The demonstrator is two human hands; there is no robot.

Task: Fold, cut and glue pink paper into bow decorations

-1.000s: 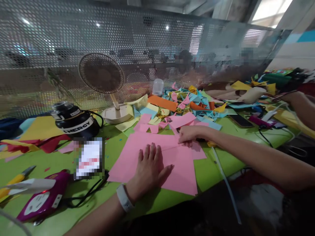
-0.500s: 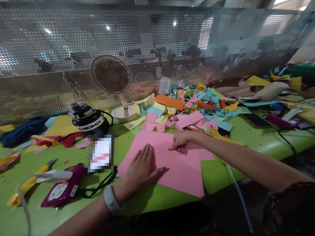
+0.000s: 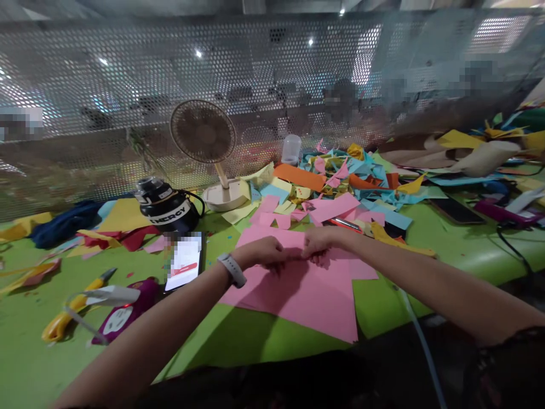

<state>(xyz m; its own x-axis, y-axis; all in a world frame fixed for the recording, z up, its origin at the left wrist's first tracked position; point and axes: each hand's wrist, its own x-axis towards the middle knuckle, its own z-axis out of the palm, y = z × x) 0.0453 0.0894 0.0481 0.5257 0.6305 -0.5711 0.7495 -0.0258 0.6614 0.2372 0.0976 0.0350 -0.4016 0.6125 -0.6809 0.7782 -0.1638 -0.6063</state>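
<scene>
A large pink paper sheet [image 3: 315, 301] lies on the green-covered table, over other pink paper at its right. My left hand [image 3: 270, 253] is closed near the sheet's upper middle, with its fingers curled down onto the paper. Close beside it, my right hand [image 3: 319, 243] is closed too, its thumb and finger pinched at the paper. The fingertips of the two hands nearly meet, and the paper edge between them is partly hidden. Just behind my right hand, a red and black pen-like tool [image 3: 347, 225] rests among pink scraps.
Cut paper scraps [image 3: 361, 162] heap at the back beside a small fan [image 3: 203, 133] and a clear cup [image 3: 292, 149]. Left are a black bottle [image 3: 168, 207], a lit phone [image 3: 187, 264], a purple device [image 3: 128, 315] and a yellow-handled tool [image 3: 76, 307]. A dark phone [image 3: 455, 210] lies right.
My left hand has lifted from lying flat on the pink sheet, moved up and right, and curled beside my right hand. My right hand stays at about the same spot. The view has shifted slightly.
</scene>
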